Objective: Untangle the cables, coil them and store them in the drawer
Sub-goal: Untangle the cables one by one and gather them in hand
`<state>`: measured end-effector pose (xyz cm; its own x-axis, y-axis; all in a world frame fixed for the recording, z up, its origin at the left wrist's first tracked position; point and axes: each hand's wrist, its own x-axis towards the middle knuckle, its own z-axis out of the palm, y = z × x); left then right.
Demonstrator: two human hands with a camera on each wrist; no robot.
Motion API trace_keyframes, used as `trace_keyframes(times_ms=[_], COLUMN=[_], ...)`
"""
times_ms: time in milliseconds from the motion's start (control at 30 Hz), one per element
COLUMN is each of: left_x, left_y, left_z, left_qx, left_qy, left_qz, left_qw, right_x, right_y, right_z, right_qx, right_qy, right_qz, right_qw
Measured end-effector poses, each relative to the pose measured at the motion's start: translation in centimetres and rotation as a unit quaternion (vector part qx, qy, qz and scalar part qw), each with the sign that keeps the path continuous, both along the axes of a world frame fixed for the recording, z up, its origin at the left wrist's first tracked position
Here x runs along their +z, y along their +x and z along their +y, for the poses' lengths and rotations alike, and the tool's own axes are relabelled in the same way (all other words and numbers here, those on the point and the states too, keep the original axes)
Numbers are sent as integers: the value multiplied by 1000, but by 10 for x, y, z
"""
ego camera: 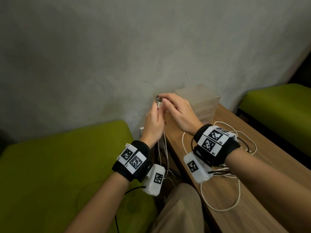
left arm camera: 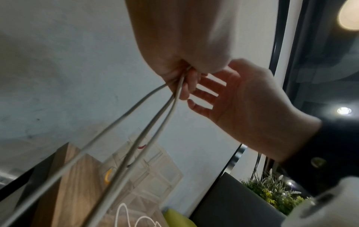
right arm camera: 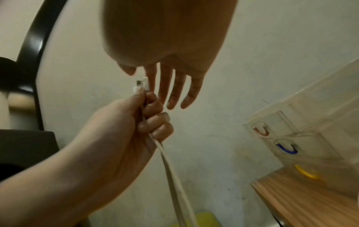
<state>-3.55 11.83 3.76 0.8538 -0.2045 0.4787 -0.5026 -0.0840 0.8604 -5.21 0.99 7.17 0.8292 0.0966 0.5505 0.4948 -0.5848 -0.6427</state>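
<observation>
My left hand (ego camera: 155, 118) is raised beside the table's left edge and grips a bunch of white cable strands (right arm camera: 172, 172) in its fist. Their plug ends (ego camera: 158, 100) stick up above the fingers, and the strands hang down past the table side. My right hand (ego camera: 176, 109) hovers next to it with straight, spread fingers (right arm camera: 170, 90), its index fingertip by the plugs (right arm camera: 142, 85); it holds nothing. More white cable (ego camera: 218, 195) lies in loose loops on the wooden table (ego camera: 269, 174), mixed with dark cable (ego camera: 247, 145). The clear drawer unit (ego camera: 200, 101) stands against the wall.
The drawer unit has red, blue and yellow handles (right arm camera: 287, 149) and its drawers look closed. Green cushioned seats (ego camera: 58, 165) flank the narrow table. A grey wall (ego camera: 134, 47) stands close behind. A white wall socket (ego camera: 142, 130) sits low behind the left wrist.
</observation>
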Motion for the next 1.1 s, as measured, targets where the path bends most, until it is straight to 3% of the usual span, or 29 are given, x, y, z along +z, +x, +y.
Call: trace_keyframes(times_ms=[133,300,467,700,933,1100], left_x=[-4,-8,-3,0,-7,-10], left_y=[-3,-3,0,-4,-6,-3], left_z=[-4,-8,-7,-4,-8,-6], left_qx=[-58,-88,-43,-71,-74,-62], left_qy=[1,-38,-42,-21,-35,22], left_qz=[40,84,41,26,31,-22], left_qw=[998,992,997,997,996,998], right_x=[-6,-12,-19,-20,-9,-1], right_y=[5,3,-1,-4,-6,-9], right_z=[-3,-11,-15,-20,-13,-20], right_qx=[-46,-34,-64,-88,-75,-27], right_qy=[-28,-22,-35,-41,-10,7], right_qz=[-31,-31,-69,-170,-164,-134], right_qw=[998,999,995,981,983,991])
